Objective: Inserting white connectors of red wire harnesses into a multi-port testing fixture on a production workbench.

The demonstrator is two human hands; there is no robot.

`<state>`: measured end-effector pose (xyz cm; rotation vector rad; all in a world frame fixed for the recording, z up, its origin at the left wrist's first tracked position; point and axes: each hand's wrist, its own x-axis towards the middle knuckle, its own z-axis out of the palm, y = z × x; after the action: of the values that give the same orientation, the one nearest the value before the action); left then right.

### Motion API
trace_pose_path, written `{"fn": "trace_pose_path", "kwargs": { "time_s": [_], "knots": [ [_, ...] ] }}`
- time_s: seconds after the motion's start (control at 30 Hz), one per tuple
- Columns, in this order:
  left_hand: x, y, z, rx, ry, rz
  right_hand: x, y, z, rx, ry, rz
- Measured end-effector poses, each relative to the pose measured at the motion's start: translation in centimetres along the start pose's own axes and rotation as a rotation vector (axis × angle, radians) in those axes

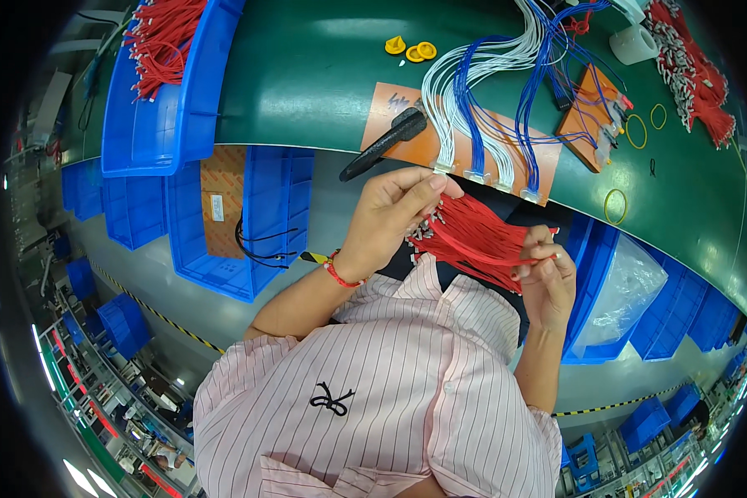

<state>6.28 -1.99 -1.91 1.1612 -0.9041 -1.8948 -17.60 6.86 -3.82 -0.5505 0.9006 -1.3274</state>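
Observation:
A bundle of red wires (477, 245) with small pale ends stretches between my hands in front of my body. My left hand (394, 212) is closed in a pinch at the bundle's left end, right beside the connector of the white wires (444, 108); what lies between thumb and finger is partly hidden. Fingers of my right hand (549, 278) curl round the right end of the red wires. Just beyond, an orange-brown board (402, 149) at the table edge carries white and blue wires (473, 116) ending in clear connectors (504, 184). A black tool (383, 145) lies across its left part.
The green table (307, 75) bears yellow caps (396, 45), rubber bands (615, 206), a second orange block (589, 116), a white roll (633, 45) and more red wires (693, 79). A blue bin (195, 100) of red wires stands left; other blue bins (241, 278) sit below the edge.

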Motion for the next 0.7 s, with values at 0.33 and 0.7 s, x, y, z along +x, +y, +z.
{"fn": "trace_pose_path", "kwargs": {
  "time_s": [0.33, 0.7],
  "knots": [
    [0.1, 0.3, 0.7, -0.053, 0.073, 0.044, 2.3, -0.4, 3.8, -0.414, 0.116, 0.056],
    [0.0, 1.1, -1.2, 0.04, -0.082, -0.016, 3.7, -0.9, 4.6, -0.473, 0.12, 0.022]
  ]
}}
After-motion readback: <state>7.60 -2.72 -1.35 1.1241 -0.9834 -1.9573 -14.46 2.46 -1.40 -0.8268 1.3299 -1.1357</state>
